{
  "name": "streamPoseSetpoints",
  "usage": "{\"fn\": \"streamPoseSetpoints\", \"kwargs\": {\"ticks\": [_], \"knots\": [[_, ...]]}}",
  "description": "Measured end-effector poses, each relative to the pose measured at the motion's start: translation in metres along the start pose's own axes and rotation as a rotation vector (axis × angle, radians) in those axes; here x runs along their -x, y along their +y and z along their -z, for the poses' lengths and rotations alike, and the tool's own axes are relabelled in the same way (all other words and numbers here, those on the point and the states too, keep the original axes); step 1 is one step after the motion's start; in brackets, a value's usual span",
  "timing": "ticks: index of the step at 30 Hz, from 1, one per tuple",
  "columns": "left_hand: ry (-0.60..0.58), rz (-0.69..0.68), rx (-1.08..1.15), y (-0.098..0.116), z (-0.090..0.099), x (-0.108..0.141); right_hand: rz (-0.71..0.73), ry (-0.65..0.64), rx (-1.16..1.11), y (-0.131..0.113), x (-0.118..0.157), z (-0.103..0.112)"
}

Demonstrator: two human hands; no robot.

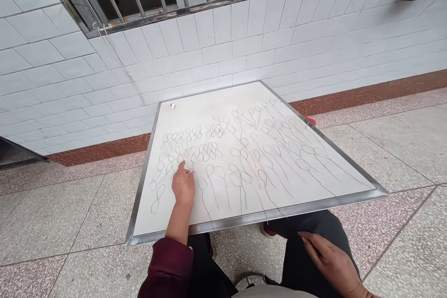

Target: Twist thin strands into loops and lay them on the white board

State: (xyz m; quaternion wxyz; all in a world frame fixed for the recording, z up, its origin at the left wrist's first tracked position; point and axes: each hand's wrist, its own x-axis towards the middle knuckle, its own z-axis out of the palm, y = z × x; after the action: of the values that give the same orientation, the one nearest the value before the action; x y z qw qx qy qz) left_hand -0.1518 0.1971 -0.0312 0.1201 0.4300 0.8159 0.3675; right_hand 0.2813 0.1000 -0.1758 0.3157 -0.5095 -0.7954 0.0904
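Observation:
On the white board table [195, 111] lie many thin dark wires, most with a round loop and a straight tail. Some at the left, such as a wire figure-eight [158, 199], have two loops. My left hand [183, 184] is over the left part of the board, among the loops, its index finger stretched forward and its thumb apart; nothing shows between them. Below the board's front edge, over my right thigh, my right hand [328, 258] has thumb and forefinger pinched together. Whatever is between those tips is too small to tell. Several wire tails overhang the front edge.
A metal strip [316, 210] edges the board. A small white and red item [172, 106] sits near its back left corner. Behind stands a white tiled wall [216, 56] with a barred window. A red object [309, 121] shows beyond the right edge.

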Motion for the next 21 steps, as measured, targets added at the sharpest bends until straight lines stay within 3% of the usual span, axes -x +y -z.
{"fn": "streamPoseSetpoints", "kwargs": {"ticks": [8, 14, 18, 21], "knots": [[-0.045, 0.004, -0.061, 0.012, -0.011, -0.009, 0.032, 0.019, 0.005, -0.002, -0.004, 0.001], [0.026, 0.009, -0.092, 0.026, 0.001, -0.005, 0.004, 0.007, -0.022, -0.005, -0.006, 0.004], [0.084, 0.005, -0.042, 0.042, 0.019, 0.016, -0.046, -0.034, -0.074, -0.006, -0.006, 0.006], [0.094, -0.010, 0.050, 0.058, 0.031, 0.051, -0.101, -0.076, -0.161, -0.012, -0.010, 0.013]]}}
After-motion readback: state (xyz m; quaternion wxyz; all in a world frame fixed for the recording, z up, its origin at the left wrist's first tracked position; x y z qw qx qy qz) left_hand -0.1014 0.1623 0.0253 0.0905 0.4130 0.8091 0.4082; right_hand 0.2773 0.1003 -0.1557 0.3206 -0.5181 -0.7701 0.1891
